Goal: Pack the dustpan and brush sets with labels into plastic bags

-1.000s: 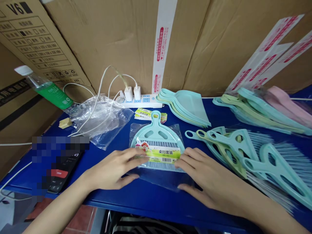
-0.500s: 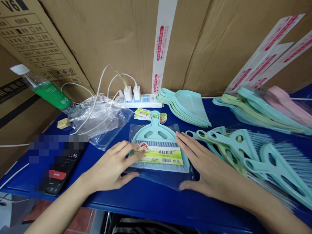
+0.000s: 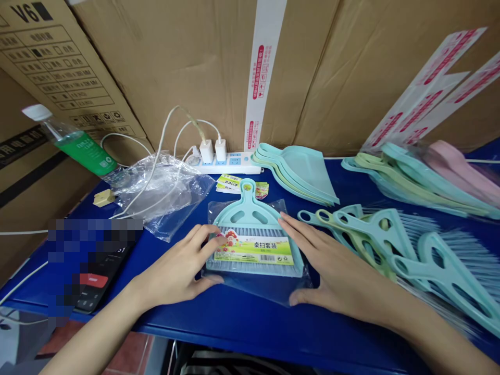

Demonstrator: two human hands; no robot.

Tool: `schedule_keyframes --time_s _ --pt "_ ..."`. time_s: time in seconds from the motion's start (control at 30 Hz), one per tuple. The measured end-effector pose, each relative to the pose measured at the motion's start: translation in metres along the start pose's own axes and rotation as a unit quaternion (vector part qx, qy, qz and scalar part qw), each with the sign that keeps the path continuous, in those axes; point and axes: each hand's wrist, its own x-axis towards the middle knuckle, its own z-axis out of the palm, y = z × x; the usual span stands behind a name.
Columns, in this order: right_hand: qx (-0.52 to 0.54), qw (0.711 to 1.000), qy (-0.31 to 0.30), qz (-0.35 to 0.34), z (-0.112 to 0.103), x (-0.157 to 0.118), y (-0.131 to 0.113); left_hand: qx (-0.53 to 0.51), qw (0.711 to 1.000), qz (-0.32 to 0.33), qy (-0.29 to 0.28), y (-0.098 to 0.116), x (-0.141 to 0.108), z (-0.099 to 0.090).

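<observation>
A mint-green dustpan and brush set [image 3: 253, 229] with a yellow-green paper label [image 3: 253, 249] lies in a clear plastic bag [image 3: 299, 289] on the blue table [image 3: 234, 317]. My left hand [image 3: 175, 268] is at the set's left side, fingers on its edge and thumb along the bag's lower edge. My right hand [image 3: 328, 271] grips the right side the same way, its thumb on the bag's lower edge. Part of the set's edges is hidden under my fingers.
Stacked mint dustpans [image 3: 300, 172] stand beyond the set, with loose brushes [image 3: 441, 271] and pink dustpans [image 3: 461, 172] to the right. Left are a crumpled plastic bag [image 3: 164, 195], white cables, a power strip [image 3: 230, 163], a bottle [image 3: 82, 152] and a phone [image 3: 94, 286]. Cardboard boxes form the back.
My hands have slid apart off the label to the set's sides, leaving the label fully uncovered. The bagged set has barely moved.
</observation>
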Motion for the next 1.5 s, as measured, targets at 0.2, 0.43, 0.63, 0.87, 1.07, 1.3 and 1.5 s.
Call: schedule_keyframes --time_s 0.2,0.43,0.63,0.87,1.07,1.3,1.5 --pt "-0.018 1.000 0.019 -0.015 0.002 0.000 0.001 0.003 1.000 0.019 -0.011 0.001 0.001 -0.003" --pt "-0.026 0.999 0.022 -0.027 0.002 -0.001 0.001 0.020 0.999 0.028 -0.023 0.001 0.001 -0.003" --pt "-0.034 0.997 0.046 -0.043 -0.002 -0.007 0.000 0.047 0.998 0.036 -0.023 0.002 0.002 -0.005" --pt "-0.053 0.979 0.131 -0.145 -0.012 -0.003 -0.006 0.084 0.995 0.058 -0.005 0.003 0.003 -0.006" --pt "0.010 0.979 0.117 -0.165 -0.012 0.000 -0.014 0.080 0.992 0.098 -0.008 0.005 0.004 -0.004" --pt "0.045 0.983 0.100 -0.150 -0.009 0.001 -0.014 0.048 0.992 0.114 -0.004 0.007 0.006 0.000" --pt "0.066 0.986 0.083 -0.127 -0.010 0.003 -0.016 0.026 0.995 0.093 0.009 0.008 0.007 0.001"
